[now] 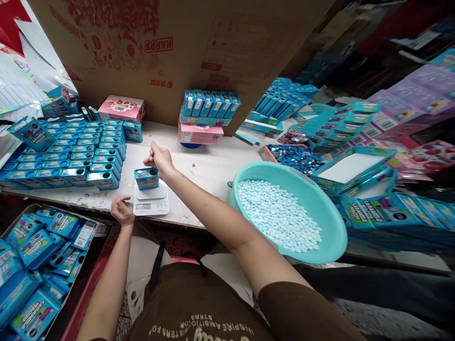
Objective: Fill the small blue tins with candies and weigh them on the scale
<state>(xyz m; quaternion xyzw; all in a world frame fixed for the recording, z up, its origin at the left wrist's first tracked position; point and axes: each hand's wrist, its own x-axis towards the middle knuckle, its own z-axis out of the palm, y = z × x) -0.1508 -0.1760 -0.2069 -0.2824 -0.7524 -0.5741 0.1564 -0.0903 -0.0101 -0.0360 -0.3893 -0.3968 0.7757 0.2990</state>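
A small blue candy tin stands upright on a white digital scale, whose display seems to read 150.8. Just above and behind the tin is my right hand, its fingers curled together in a pinch; whatever they may hold is hidden. My left hand rests by the table's front edge, left of the scale, with loosely bent fingers and nothing visible in them. To my right, a turquoise basin holds many pale blue and white candies.
Rows of blue tins stand at the left. Below them is a carton of blue packs. A tall cardboard box backs the table, with stacked tins before it. Blue display trays crowd the right.
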